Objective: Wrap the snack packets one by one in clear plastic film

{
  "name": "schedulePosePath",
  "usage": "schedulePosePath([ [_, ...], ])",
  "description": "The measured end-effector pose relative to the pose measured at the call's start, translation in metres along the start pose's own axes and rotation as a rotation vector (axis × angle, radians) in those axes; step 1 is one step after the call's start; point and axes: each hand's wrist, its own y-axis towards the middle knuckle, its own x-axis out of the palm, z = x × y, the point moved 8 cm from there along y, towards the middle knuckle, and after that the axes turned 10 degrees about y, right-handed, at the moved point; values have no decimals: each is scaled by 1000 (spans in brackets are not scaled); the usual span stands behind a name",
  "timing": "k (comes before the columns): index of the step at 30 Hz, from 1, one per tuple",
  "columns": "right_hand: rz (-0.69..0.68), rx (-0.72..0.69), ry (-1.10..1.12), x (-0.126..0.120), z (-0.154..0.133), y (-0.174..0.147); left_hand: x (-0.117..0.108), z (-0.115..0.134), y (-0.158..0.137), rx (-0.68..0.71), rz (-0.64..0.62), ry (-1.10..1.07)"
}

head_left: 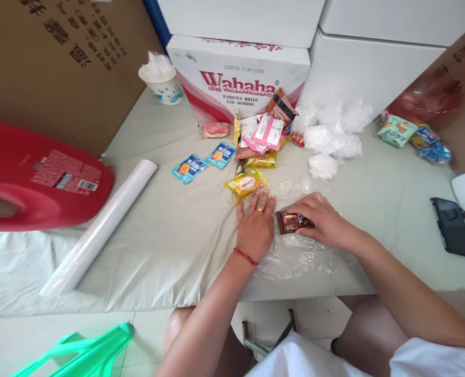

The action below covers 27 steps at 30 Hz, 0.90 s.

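In my right hand (329,222) is a small dark brown snack packet (286,223) with "COCOA"-like lettering, pinched between thumb and fingers. It is over a crinkled sheet of clear plastic film (295,256) spread near the table's front edge. My left hand (255,228) lies flat with fingers stretched out, pressing at the left side of the film, close beside the brown packet. Just beyond its fingertips sits a yellow snack packet (247,183). Behind that is a pile with pink-and-white packets (269,132). Two blue packets (189,168) lie left of the pile.
Several film-wrapped bundles (332,139) sit right of the pile, before a Wahaha carton (238,78). At left are a white plastic roll (102,225), a red jug (71,183) and a paper cup (162,84). A phone (453,226) and green snack packet (397,131) lie right.
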Motion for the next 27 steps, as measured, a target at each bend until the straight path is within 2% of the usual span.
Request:
schedulePosePath([
  [3,-16,24,-53,7,1,1,1,0,1,-7,-5,8],
  [9,-25,26,-83,5,5,-2,0,0,2,-8,4,12],
  [14,-3,-16,-7,-1,4,-8,2,-1,2,-12,17,24],
  [16,19,-17,24,-8,3,-11,2,-1,2,-9,17,30],
  [20,207,29,100,-43,1,-15,3,0,1,-6,17,36],
  [21,219,33,158,-50,1,-15,4,0,1,-6,18,35],
  [22,189,32,225,-52,1,-13,4,0,1,-7,19,33],
  [24,34,19,326,-44,-1,-7,3,0,1,-11,25,27],
  [26,-119,-11,321,-30,-3,-1,3,0,1,-12,31,21],
  [27,-146,-29,276,-25,-2,2,4,0,1,-11,31,19],
])
